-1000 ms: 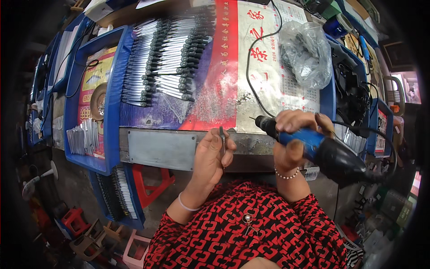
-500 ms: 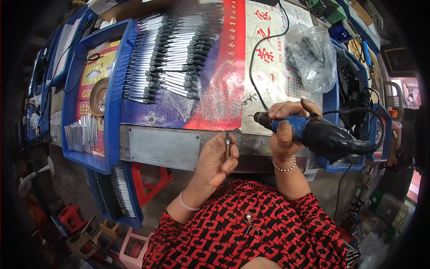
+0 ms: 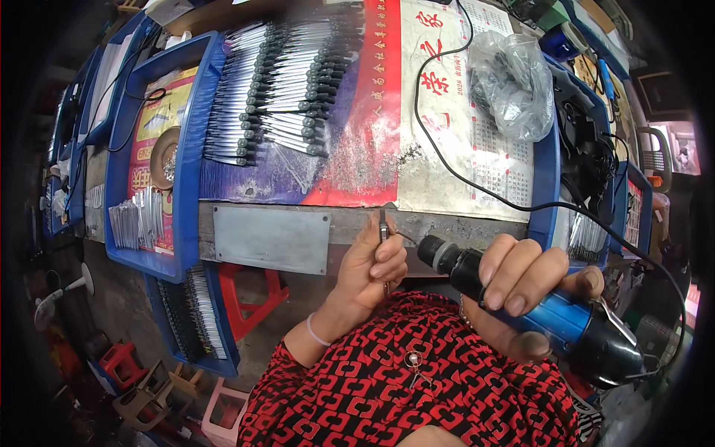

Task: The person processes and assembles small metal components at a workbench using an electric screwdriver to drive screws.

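Upright in my left hand (image 3: 359,272), a slim metal piece with a dark top (image 3: 383,223) is pinched between thumb and fingers just off the table's front edge. My right hand (image 3: 525,279) wraps round a blue and black electric screwdriver (image 3: 564,319). Its thin bit points left toward the metal piece; whether the tip touches it I cannot tell. A black cord (image 3: 514,200) runs from the tool's rear end across the table. Beyond my hands lie two rows of slim silver rods with dark ends (image 3: 249,97) on the table's printed sheets.
A blue tray (image 3: 192,186) on the left holds silver strips and a round dish (image 3: 164,160). At the right, another blue tray (image 3: 550,175) holds black parts, beside a clear plastic bag (image 3: 521,97). A red stool (image 3: 249,305) stands under the table.
My right hand has brought the screwdriver down and nearer to me, its bit now beside the metal piece. The cord has swung over the table. My left hand has barely moved.
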The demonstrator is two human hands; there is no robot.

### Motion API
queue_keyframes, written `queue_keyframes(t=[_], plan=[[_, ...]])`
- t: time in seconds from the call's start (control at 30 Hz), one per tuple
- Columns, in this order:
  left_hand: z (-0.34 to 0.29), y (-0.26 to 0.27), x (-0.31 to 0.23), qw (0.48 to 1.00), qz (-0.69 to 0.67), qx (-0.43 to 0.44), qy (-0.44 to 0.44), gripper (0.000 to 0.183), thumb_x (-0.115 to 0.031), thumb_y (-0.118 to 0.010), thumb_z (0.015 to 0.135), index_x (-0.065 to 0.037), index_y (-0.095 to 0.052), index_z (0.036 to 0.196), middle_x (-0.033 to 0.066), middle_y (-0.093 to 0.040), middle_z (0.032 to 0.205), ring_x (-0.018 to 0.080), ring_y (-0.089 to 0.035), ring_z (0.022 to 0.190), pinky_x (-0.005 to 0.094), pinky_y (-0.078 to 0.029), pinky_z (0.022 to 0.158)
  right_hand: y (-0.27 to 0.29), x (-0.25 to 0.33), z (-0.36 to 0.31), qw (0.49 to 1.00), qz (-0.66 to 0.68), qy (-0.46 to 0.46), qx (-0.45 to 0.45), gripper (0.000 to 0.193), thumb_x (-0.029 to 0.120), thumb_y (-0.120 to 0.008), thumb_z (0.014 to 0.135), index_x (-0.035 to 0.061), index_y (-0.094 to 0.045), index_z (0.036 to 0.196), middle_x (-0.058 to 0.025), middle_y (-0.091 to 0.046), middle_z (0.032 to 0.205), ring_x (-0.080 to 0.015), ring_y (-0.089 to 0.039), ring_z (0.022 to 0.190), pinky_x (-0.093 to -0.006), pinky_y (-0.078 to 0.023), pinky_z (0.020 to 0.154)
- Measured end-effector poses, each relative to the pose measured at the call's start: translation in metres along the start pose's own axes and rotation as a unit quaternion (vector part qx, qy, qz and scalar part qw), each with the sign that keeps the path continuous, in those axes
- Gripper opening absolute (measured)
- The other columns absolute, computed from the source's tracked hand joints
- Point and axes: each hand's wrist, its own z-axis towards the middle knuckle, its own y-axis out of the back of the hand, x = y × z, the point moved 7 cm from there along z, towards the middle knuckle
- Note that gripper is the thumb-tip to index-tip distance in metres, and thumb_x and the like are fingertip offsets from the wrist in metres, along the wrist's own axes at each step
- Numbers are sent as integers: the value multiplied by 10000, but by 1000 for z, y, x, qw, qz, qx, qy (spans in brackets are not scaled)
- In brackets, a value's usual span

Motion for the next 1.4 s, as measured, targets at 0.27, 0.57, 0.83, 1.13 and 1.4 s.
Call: queue_keyframes(t=[0.27,0.57,0.83,1.13,1.4], plan=[[-8,-2,7,998,-39,46,28,325,-420,-448,950,-115,-539,1017,-31,-439,604,20,-332,402,168,-263,388,-7,1,-11,1000,22,4,22,621,268,-683,840,121,-303,1309,-68,-534,821,-197,-562,671,-331,-445,623],[-12,1,7,998,39,50,10,353,-422,-442,955,-83,-522,1014,-11,-486,607,41,-348,386,196,-282,394,-14,9,-12,998,42,-6,55,645,146,-729,792,120,-280,1254,-132,-574,860,-270,-600,716,-389,-472,636],[-19,-2,-3,961,254,20,-107,295,-374,-444,968,-86,-511,986,20,-464,617,87,-382,436,212,-293,419,-20,20,-18,995,4,10,97,607,136,-763,756,119,-329,1180,-119,-596,802,-255,-616,643,-365,-496,581],[-74,37,-50,920,294,-42,-255,295,-372,-480,952,-78,-497,930,-26,-385,602,51,-313,422,204,-243,404,3,45,-42,997,-40,55,25,651,240,-738,795,133,-306,1270,-56,-581,781,-196,-599,633,-327,-485,593],[-112,65,-29,797,511,-186,-264,74,-92,-558,917,-30,-521,931,14,-545,682,55,-475,569,182,-390,517,-4,20,-74,989,-13,-41,138,622,244,-689,836,74,-306,1296,-69,-526,766,-185,-539,634,-325,-430,607]])
